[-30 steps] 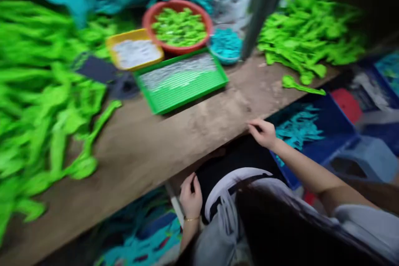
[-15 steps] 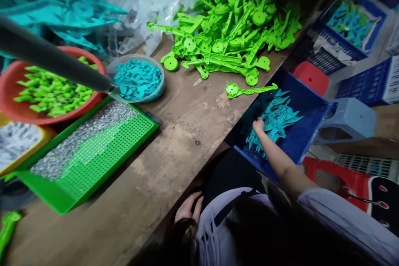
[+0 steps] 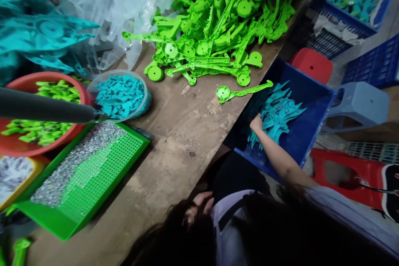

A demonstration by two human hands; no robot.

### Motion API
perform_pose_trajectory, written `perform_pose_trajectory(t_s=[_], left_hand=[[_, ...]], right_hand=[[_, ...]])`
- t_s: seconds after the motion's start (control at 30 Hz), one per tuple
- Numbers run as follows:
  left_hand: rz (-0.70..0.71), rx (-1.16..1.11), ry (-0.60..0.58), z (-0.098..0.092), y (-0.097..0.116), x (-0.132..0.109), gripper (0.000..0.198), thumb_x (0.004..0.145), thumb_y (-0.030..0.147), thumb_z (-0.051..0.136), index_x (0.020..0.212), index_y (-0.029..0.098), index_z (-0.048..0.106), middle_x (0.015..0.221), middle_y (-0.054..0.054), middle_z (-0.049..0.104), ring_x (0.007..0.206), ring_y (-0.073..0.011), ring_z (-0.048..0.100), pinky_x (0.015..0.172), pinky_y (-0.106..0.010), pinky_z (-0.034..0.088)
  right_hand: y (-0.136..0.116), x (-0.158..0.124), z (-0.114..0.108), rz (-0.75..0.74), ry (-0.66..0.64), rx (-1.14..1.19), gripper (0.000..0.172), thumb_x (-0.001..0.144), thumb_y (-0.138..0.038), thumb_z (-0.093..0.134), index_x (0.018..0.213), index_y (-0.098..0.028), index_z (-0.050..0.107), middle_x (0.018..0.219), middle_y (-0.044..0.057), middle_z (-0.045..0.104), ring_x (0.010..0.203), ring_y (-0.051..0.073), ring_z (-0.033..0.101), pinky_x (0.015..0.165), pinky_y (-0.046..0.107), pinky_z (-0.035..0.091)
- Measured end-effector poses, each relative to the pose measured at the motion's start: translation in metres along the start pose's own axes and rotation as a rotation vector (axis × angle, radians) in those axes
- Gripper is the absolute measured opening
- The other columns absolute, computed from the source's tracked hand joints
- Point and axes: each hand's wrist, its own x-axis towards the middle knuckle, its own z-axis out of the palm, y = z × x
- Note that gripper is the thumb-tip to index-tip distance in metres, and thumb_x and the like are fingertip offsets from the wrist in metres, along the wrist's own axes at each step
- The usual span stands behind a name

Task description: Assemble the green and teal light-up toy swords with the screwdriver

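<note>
My right hand (image 3: 256, 124) reaches down into a blue bin (image 3: 315, 104) beside the table. It is at the near-left edge of a pile of teal plastic parts (image 3: 277, 116) with pointed ends. Its fingers look closed, but their tips are hidden, and what they hold, if anything, does not show. Close to my lap, below the table edge, my left hand (image 3: 202, 204) hangs with loosely bent fingers slightly apart and nothing visible in them. Dark hair covers part of it. A single bright green long-armed part (image 3: 240, 91) lies at the table edge near the bin.
On the wooden table (image 3: 174, 162) are a heap of green parts (image 3: 215, 29), translucent pieces (image 3: 115, 8), a green perforated tray (image 3: 102, 174) of small metal pieces, a tub of teal bits (image 3: 120, 96) and a red bowl (image 3: 84, 87). A dark rod-shaped tool (image 3: 46, 106) crosses the left. Stools (image 3: 368, 102) stand right.
The view has shifted slightly, so the table's contents sit further left and the tray lower. My right hand stays at the teal pile; my left hand is more covered by hair.
</note>
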Motion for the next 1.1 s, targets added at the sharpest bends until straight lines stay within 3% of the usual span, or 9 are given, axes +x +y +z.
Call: perform_pose_trajectory(t_s=[0.2, 0.37, 0.47, 0.6, 0.67, 0.77, 0.83, 1.0, 1.1], left_hand=[[0.28, -0.18, -0.269, -0.009, 0.056, 0.061, 0.019, 0.09, 0.034, 0.054, 0.097, 0.024, 0.068, 0.093, -0.002, 0.072, 0.088, -0.0176, 0.069, 0.082, -0.03, 0.057], [0.392, -0.196, -0.141, 0.025, 0.113, 0.132, 0.03, 0.086, 0.029, 0.059, 0.111, 0.015, 0.061, 0.115, -0.014, 0.067, 0.11, -0.0249, 0.063, 0.099, -0.041, 0.05], [0.329, -0.274, -0.147, 0.032, 0.134, 0.144, 0.041, 0.081, 0.032, 0.066, 0.116, 0.015, 0.057, 0.108, -0.013, 0.069, 0.1, -0.0254, 0.066, 0.09, -0.039, 0.054], [0.263, -0.401, -0.168, -0.011, 0.126, 0.116, 0.029, 0.088, 0.036, 0.053, 0.111, 0.019, 0.058, 0.09, -0.004, 0.072, 0.078, -0.0185, 0.067, 0.073, -0.03, 0.054], [0.247, -0.314, -0.19, -0.047, 0.109, 0.092, 0.034, 0.086, 0.043, 0.056, 0.112, 0.02, 0.06, 0.095, -0.004, 0.072, 0.082, -0.0193, 0.066, 0.075, -0.03, 0.053], [0.178, -0.198, -0.213, -0.099, 0.079, 0.055, 0.04, 0.083, 0.051, 0.058, 0.111, 0.022, 0.063, 0.096, -0.003, 0.074, 0.082, -0.02, 0.068, 0.074, -0.029, 0.054], [0.154, -0.147, -0.222, -0.123, 0.061, 0.033, 0.039, 0.083, 0.052, 0.059, 0.11, 0.024, 0.065, 0.097, -0.002, 0.075, 0.083, -0.0201, 0.069, 0.073, -0.027, 0.054], [0.088, -0.057, -0.221, -0.148, 0.033, -0.005, 0.039, 0.082, 0.055, 0.06, 0.108, 0.028, 0.068, 0.094, -0.002, 0.076, 0.078, -0.0204, 0.071, 0.068, -0.026, 0.055], [0.058, -0.065, -0.222, -0.146, 0.026, -0.019, 0.037, 0.082, 0.054, 0.06, 0.108, 0.028, 0.068, 0.092, -0.002, 0.076, 0.078, -0.021, 0.071, 0.072, -0.028, 0.056]], right_hand=[[0.004, -0.078, -0.034, -0.209, 0.132, 0.174, 0.073, 0.082, -0.035, 0.066, 0.14, -0.006, 0.033, 0.132, 0.021, 0.054, 0.118, 0.025, 0.056, 0.103, 0.043, 0.046], [0.014, -0.172, -0.036, -0.483, 0.18, 0.27, 0.082, 0.08, -0.046, 0.063, 0.144, -0.009, 0.026, 0.14, 0.025, 0.047, 0.128, 0.028, 0.051, 0.106, 0.045, 0.044], [0.014, -0.212, -0.039, -0.68, 0.146, 0.277, 0.079, 0.081, -0.049, 0.061, 0.144, -0.015, 0.028, 0.129, 0.021, 0.058, 0.115, 0.027, 0.061, 0.094, 0.042, 0.053], [0.0, -0.228, -0.088, -1.269, -0.026, 0.247, 0.062, 0.087, -0.05, 0.054, 0.141, -0.021, 0.04, 0.095, 0.009, 0.072, 0.074, 0.02, 0.071, 0.062, 0.032, 0.059], [-0.02, -0.224, -0.129, -1.413, -0.046, 0.273, 0.04, 0.091, -0.046, 0.047, 0.128, -0.03, 0.053, 0.073, 0.001, 0.069, 0.057, 0.017, 0.066, 0.054, 0.029, 0.055], [-0.071, -0.21, -0.181, -1.477, 0.101, 0.333, 0.029, 0.087, -0.032, 0.057, 0.115, -0.031, 0.059, 0.078, 0.002, 0.069, 0.07, 0.02, 0.067, 0.068, 0.037, 0.055], [-0.114, -0.197, -0.195, -1.316, 0.354, 0.121, 0.022, 0.087, -0.034, 0.057, 0.106, -0.025, 0.063, 0.091, 0.007, 0.07, 0.084, 0.021, 0.067, 0.08, 0.038, 0.052], [-0.191, -0.172, -0.14, -1.127, -0.357, -0.503, 0.03, 0.088, -0.048, 0.054, 0.091, -0.021, 0.066, 0.081, 0.004, 0.071, 0.071, 0.017, 0.064, 0.062, 0.028, 0.045], [-0.198, -0.176, -0.087, -1.039, -0.35, -0.702, 0.036, 0.079, -0.053, 0.063, 0.087, -0.018, 0.063, 0.08, 0.009, 0.07, 0.07, 0.021, 0.063, 0.059, 0.029, 0.042]])
